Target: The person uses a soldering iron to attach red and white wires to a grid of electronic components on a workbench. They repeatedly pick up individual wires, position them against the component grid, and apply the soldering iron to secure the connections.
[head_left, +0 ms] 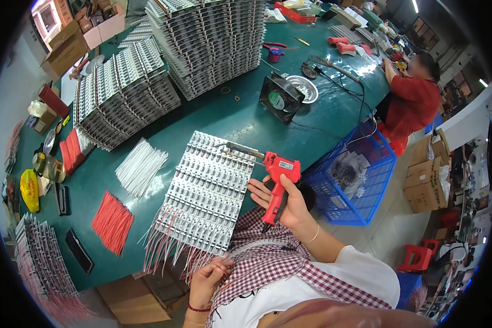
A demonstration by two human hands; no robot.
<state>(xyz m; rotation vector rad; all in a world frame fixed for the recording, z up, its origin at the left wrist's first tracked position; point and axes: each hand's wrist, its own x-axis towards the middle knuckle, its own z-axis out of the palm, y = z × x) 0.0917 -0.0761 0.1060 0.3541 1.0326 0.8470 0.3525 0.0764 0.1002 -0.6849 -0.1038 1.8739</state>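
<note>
My right hand point(290, 205) holds a red soldering gun point(281, 169) by its handle, some fingers stretched out beside it. The gun's metal tip points left, over the top part of a pale circuit board panel point(205, 188). Rows of small parts cover the panel, which lies at the table's near edge. Red and white wires point(167, 235) hang from its lower edge. Just below that edge my left hand point(210, 276) is closed, fingertips pinched together near the wire ends. What sits between them is too small to make out.
White wires point(142, 165) and red wires point(112, 223) lie in piles left of the panel. Tall board stacks point(208, 44) stand behind. A black fan point(280, 97) is at the back right. A blue basket point(355, 180) stands beside the table. A person in red point(418, 93) works farther right.
</note>
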